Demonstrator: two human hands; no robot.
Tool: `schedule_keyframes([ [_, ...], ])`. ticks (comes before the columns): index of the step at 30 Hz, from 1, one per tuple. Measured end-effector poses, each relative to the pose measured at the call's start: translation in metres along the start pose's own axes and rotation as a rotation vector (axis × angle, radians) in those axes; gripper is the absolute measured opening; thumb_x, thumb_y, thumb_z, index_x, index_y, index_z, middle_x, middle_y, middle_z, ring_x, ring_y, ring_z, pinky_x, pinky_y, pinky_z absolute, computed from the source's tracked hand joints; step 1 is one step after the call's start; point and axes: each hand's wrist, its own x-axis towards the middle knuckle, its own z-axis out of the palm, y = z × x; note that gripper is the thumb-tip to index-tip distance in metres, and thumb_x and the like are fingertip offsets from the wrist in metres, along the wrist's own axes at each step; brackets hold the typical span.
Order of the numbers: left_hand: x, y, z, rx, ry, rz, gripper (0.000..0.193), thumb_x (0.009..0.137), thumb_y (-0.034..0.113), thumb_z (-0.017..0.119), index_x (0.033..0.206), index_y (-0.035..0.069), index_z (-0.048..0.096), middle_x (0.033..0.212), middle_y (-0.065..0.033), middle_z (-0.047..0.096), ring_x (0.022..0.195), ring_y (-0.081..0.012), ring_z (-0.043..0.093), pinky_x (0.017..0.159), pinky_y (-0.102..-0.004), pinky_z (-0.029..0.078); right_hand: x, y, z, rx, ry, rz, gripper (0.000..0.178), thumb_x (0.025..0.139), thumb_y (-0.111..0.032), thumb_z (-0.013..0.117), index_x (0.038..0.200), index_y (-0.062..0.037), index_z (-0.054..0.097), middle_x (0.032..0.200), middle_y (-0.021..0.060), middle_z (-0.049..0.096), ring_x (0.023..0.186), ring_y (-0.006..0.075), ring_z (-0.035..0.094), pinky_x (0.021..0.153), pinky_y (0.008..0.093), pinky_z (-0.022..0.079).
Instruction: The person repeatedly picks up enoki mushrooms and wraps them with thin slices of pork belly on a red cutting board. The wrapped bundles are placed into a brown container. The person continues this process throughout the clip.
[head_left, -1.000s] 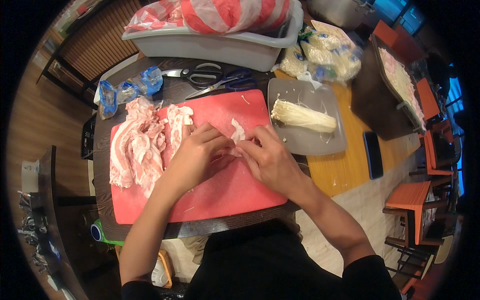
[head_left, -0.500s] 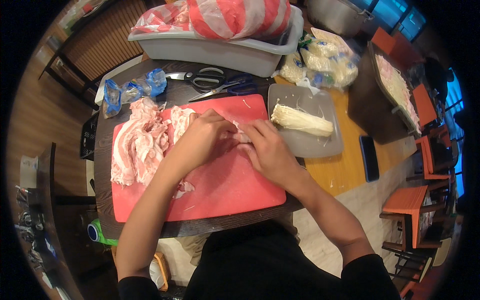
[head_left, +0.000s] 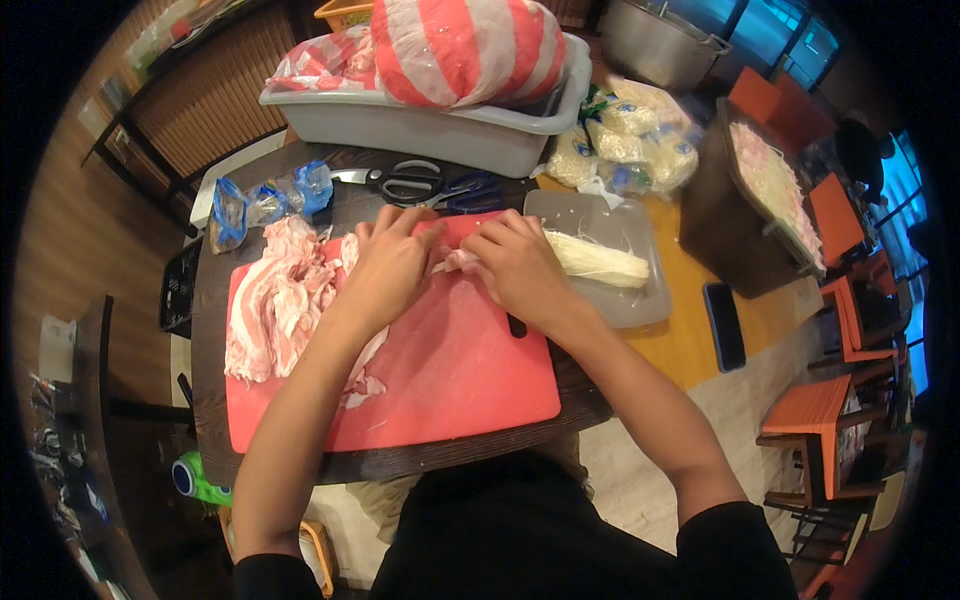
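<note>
Hands meet at the far edge of the red cutting board (head_left: 440, 370): the left hand (head_left: 390, 265) and the right hand (head_left: 515, 265) both pinch a small piece of sliced meat (head_left: 458, 262) between them, fingers curled and closed on it, thumbs hidden underneath. A heap of raw meat slices (head_left: 275, 300) covers the board's left side, with loose scraps (head_left: 362, 385) nearer the middle. Just past the board's right far corner a grey tray (head_left: 640, 290) holds a bundle of enoki mushrooms (head_left: 600, 262), close beside the right hand. Scissors (head_left: 415, 182) lie along the table's far edge in front of a grey tub (head_left: 450, 135). By the look of it the step in hand is rolling or folding one slice; the next move likely calls for a snug, even grip so the thin, slippery meat neither tears nor slips loose
</note>
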Motion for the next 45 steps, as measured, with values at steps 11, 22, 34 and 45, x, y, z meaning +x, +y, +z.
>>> schedule_keyframes([
  [11,-0.054,0.021,-0.092,-0.283,0.313,-0.175,0.048,0.098,0.001,0.066,0.146,0.001,0.065,0.117,-0.0189,0.070,0.104,-0.0321,0.066,0.096,-0.0433,0.051,0.037,0.027,0.036,-0.088,-0.229,0.028,0.021,0.092,-0.018,0.062,0.091,-0.0024,0.077,0.103,0.0157,0.070,0.103,0.0338,0.067,0.090,0.0494,0.052],
  [22,-0.128,0.035,-0.120,-0.273,0.378,-0.338,0.043,0.110,0.013,0.066,0.149,-0.003,0.062,0.119,-0.0163,0.073,0.104,-0.0249,0.069,0.091,-0.0366,0.056,-0.045,0.070,-0.318,-0.203,0.513,0.172,0.024,0.089,-0.015,0.086,0.105,-0.0078,0.070,0.097,0.0028,0.071,0.093,0.0147,0.069,0.082,0.0319,0.056],
  [34,-0.143,0.053,-0.128,-0.311,0.500,-0.600,0.044,0.111,0.018,0.066,0.148,-0.005,0.062,0.135,-0.0260,0.068,0.106,-0.0300,0.072,0.087,-0.0398,0.062,-0.040,0.259,-0.342,-0.585,-0.225,0.543,0.018,0.083,-0.010,0.085,0.093,0.0022,0.079,0.095,0.0250,0.078,0.090,0.0399,0.076,0.081,0.0460,0.060],
  [45,-0.195,0.018,-0.107,-0.161,0.403,-0.544,0.026,0.091,0.000,0.073,0.117,-0.001,0.077,0.113,-0.0172,0.074,0.096,-0.0342,0.067,0.088,-0.0431,0.052,0.003,0.041,-0.278,-0.261,0.429,0.325,0.013,0.104,-0.012,0.069,0.105,-0.0008,0.074,0.094,0.0069,0.073,0.088,0.0146,0.067,0.080,0.0303,0.052],
])
